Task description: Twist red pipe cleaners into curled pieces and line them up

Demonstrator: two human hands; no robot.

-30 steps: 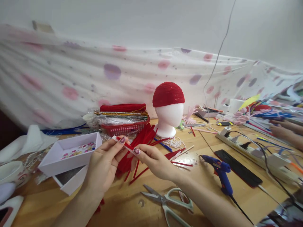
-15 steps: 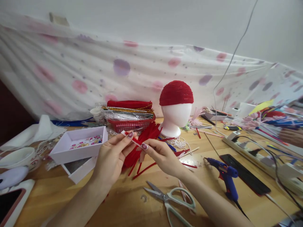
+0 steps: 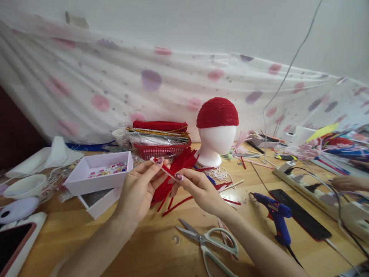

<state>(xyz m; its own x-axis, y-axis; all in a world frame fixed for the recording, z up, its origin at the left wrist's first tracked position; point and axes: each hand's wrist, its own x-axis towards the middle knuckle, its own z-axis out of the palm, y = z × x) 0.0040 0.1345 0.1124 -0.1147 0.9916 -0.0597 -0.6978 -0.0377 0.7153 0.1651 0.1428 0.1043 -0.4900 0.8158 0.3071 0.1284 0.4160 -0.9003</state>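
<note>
Pinched between both hands is a short narrow strip (image 3: 168,170), red with a white edge and a white end. My left hand (image 3: 140,188) grips its upper left end between thumb and fingers. Fingers closed, my right hand (image 3: 198,188) pinches the lower right end. Behind them lies a bundle of fuzzy red stems (image 3: 184,163), partly covered by the hands. A white foam head (image 3: 217,142) stands upright beyond, its crown wrapped in a red ribbed cap (image 3: 217,113). Below the hands, scissors (image 3: 200,237) lie with their blades apart.
A white box of gems (image 3: 98,182) is at left, near a paper cup (image 3: 27,188). Behind is a red basket (image 3: 161,151) of craft stems. At right are a blue glue gun (image 3: 273,211), a black phone (image 3: 300,215), a power strip (image 3: 305,196) and another person's hand (image 3: 350,183).
The whole view has shifted slightly to the right. My hands keep the same pinch on the strip. The other person's hand has moved a little nearer and lower at the right edge.
</note>
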